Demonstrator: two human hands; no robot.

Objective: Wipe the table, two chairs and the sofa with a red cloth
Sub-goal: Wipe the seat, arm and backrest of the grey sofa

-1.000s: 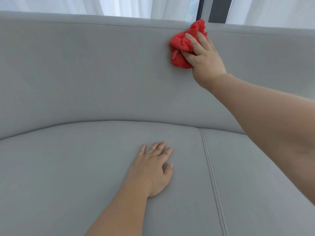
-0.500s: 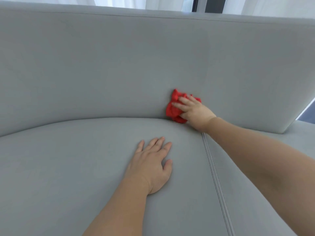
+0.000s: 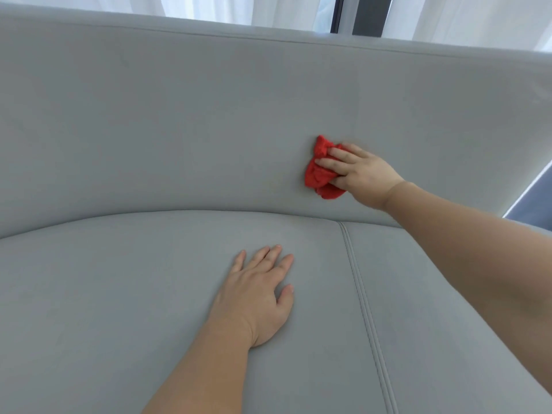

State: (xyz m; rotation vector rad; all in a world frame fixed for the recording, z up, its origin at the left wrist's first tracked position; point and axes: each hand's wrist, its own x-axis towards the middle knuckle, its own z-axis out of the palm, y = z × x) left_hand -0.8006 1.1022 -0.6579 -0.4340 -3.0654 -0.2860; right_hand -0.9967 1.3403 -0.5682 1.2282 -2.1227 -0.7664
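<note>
Red cloth [image 3: 319,176], bunched, pressed against sofa [image 3: 179,115] backrest, low, just above the seat line. Right hand [image 3: 363,171] grips it, fingers over the top, thumb under. Left hand [image 3: 257,297] flat on seat cushion [image 3: 119,294], fingers straight, left of the seam [image 3: 361,309]. White curtains [image 3: 239,7] behind.

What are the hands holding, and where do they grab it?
The right hand grips the bunched red cloth by its right side. The left hand holds nothing.
</note>
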